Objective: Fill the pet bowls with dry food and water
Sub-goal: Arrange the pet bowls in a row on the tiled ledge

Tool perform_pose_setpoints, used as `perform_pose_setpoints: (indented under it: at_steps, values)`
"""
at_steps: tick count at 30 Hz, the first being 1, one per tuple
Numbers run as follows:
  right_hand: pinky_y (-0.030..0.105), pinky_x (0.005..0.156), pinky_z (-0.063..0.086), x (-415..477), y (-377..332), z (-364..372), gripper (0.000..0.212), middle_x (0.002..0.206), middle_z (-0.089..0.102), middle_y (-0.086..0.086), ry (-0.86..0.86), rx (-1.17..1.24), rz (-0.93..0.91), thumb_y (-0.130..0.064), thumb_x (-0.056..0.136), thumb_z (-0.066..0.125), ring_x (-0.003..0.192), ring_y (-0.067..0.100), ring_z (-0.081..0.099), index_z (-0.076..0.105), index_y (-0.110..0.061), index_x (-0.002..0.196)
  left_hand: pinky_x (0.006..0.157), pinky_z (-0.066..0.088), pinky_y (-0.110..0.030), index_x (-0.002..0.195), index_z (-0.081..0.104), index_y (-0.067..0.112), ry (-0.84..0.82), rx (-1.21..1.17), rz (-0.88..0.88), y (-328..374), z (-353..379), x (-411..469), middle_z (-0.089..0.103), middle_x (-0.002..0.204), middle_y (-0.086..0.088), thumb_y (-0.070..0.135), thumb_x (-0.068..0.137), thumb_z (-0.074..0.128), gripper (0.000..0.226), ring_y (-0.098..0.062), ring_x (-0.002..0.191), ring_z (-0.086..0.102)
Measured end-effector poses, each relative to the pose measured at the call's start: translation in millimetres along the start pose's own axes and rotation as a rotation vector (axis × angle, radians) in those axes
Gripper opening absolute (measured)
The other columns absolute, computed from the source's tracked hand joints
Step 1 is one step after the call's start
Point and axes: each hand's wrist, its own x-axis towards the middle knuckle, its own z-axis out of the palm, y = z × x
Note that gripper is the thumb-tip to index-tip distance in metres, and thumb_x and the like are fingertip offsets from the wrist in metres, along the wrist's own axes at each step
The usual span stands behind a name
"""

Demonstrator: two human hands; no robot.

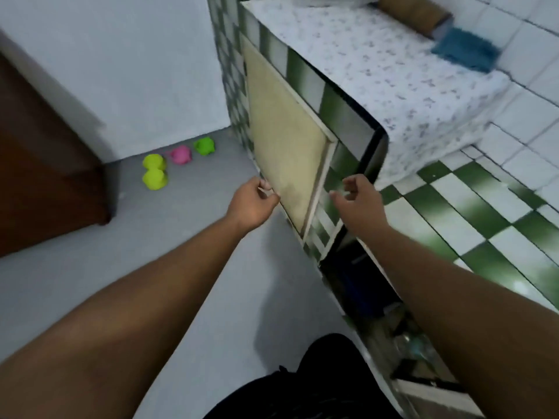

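Reaching forward with both bare arms, a person stands at the corner of a tiled counter (pixel 305 77) faced in green and white checks. The left hand (pixel 252 202) is at the lower edge of a beige cabinet door (pixel 284 140) set in the counter's front, its fingers curled narrow around that edge, apparently pinching it, though motion blur makes the exact contact hard to read. The right hand (pixel 355 201) hovers just beside the door's framed right side, fingers loosely spread and half curled, holding nothing. The pet bowls lie well apart from both hands, on the grey floor (pixel 187 255) near the white wall: a yellow-green double bowl (pixel 155 171) nearest the dark wooden furniture (pixel 45 164) at the left, then a pink bowl (pixel 181 154), then a green bowl (pixel 204 146) closest to the counter's tiled side. Whether any of them holds food or water cannot be told from here. On the counter top lies a white patterned cloth (pixel 393 74), with a blue cloth (pixel 465 49) and a brown roll-shaped object (pixel 414 10) at its far end against the white wall tiles. Below the right forearm, a dark open compartment (pixel 363 285) under the counter holds blurred items.
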Motion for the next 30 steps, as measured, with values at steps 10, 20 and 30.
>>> perform_pose_setpoints:
  at_steps: [10, 20, 30]
  values:
    - [0.024, 0.079, 0.046, 122.9, -114.0, 168.9, 0.033, 0.106, 0.065, 0.0, -0.218, 0.004, -0.262, -0.033, 0.085, 0.074, 0.084, 0.018, 0.062, 0.06, -0.015, 0.109, 0.06, 0.041, -0.022, 0.106, 0.06, 0.019, 0.328, 0.017, -0.198, -99.3, -144.8, 83.6, 0.057, 0.074, 0.007, 0.032, 0.091, 0.074, 0.024, -0.015, 0.069, 0.056]
    - [0.026, 0.079, 0.048, 306.8, -192.1, 284.7, 0.035, 0.104, 0.06, 0.004, -0.421, 0.046, -0.276, -0.026, 0.087, 0.075, 0.083, 0.017, 0.055, 0.059, -0.008, 0.112, 0.071, 0.046, -0.029, 0.114, 0.063, 0.014, 0.506, -0.005, -0.36, -121.0, -213.6, 241.9, 0.057, 0.074, 0.009, 0.032, 0.091, 0.074, 0.031, -0.017, 0.073, 0.058]
    - [0.041, 0.094, 0.052, 454.3, -231.0, 385.8, 0.049, 0.118, 0.062, 0.008, -0.435, -0.109, -0.248, -0.036, 0.082, 0.078, 0.106, 0.025, 0.06, 0.058, -0.009, 0.118, 0.082, 0.048, -0.031, 0.125, 0.06, 0.016, 0.441, 0.031, -0.353, -173.5, -274.9, 423.5, 0.069, 0.105, -0.008, 0.039, 0.088, 0.076, 0.046, -0.026, 0.096, 0.065]
